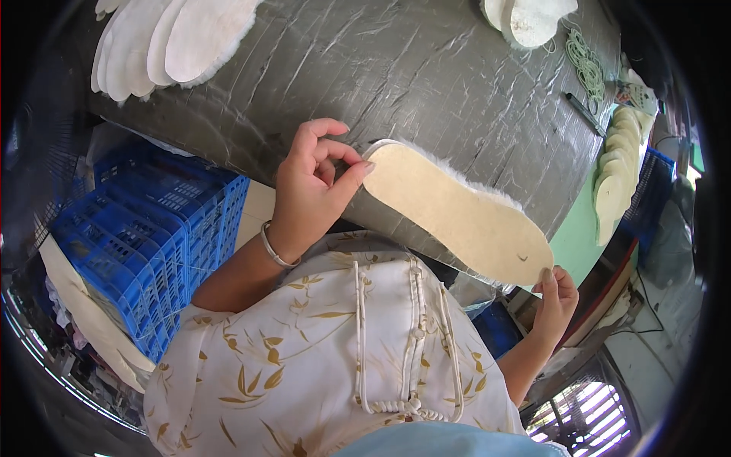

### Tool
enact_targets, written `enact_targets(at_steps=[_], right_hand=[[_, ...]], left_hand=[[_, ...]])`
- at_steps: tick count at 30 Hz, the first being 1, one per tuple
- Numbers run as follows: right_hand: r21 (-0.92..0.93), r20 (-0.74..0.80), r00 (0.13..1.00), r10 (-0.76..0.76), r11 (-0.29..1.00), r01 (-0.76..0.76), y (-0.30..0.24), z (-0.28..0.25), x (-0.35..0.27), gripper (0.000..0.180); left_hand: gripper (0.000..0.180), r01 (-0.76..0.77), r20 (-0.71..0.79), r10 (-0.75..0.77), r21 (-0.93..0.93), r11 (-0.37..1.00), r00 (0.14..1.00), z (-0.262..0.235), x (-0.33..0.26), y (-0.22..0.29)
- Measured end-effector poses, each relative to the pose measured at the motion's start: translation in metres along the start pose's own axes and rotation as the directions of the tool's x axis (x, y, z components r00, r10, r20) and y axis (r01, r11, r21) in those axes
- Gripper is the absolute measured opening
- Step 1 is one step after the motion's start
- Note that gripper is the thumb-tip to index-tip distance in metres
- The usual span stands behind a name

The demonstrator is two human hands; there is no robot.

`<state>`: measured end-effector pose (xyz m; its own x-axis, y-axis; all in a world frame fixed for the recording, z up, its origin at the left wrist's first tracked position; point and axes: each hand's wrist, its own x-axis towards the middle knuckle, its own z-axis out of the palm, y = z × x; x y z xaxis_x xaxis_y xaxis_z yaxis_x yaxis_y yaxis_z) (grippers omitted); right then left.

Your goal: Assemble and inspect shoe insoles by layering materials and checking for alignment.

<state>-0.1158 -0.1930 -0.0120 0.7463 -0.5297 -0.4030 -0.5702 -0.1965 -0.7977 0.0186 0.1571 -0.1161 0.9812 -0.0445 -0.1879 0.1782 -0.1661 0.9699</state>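
Observation:
A cream insole (457, 209) with white fluffy edging stretches between my two hands, its smooth side up, above the near edge of the dark table. My left hand (316, 171) pinches its left end between thumb and index finger, the other fingers curled. At the opposite end, lower right, my right hand (557, 301) grips the tip with thumb and fingers. Another pale layer shows along the insole's left end; whether it is a second insole I cannot tell.
White insoles (205, 38) lie fanned at the table's far left, and more insoles (531, 21) at the far right. Green cord (585, 65) and a dark pen-like tool (585, 114) are near the right edge. Overlapping cream insoles (617, 171) line the right side. Blue crates (145, 236) stand left.

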Motion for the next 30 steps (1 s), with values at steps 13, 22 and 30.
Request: enact_targets(at_steps=[13, 22, 30], right_hand=[[-0.004, 0.081, 0.997, -0.02, 1.0, 0.021, -0.0022, -0.0051, 0.0042, 0.015], [0.0, 0.084, 0.996, -0.017, 1.0, 0.017, -0.0012, -0.0054, 0.0066, 0.016], [0.026, 0.045, 0.999, -0.002, 1.0, 0.001, -0.004, -0.0007, 0.0063, 0.015]], left_hand=[[0.044, 0.01, 0.018, -0.009, -0.017, 1.0, 1.0, -0.0023, 0.0029, -0.004], [0.043, 0.039, 0.05, -0.039, -0.012, 0.999, 0.998, -0.0035, 0.0021, -0.0017], [0.041, 0.032, 0.028, -0.031, -0.018, 0.999, 0.999, -0.0009, 0.0028, -0.0037]])
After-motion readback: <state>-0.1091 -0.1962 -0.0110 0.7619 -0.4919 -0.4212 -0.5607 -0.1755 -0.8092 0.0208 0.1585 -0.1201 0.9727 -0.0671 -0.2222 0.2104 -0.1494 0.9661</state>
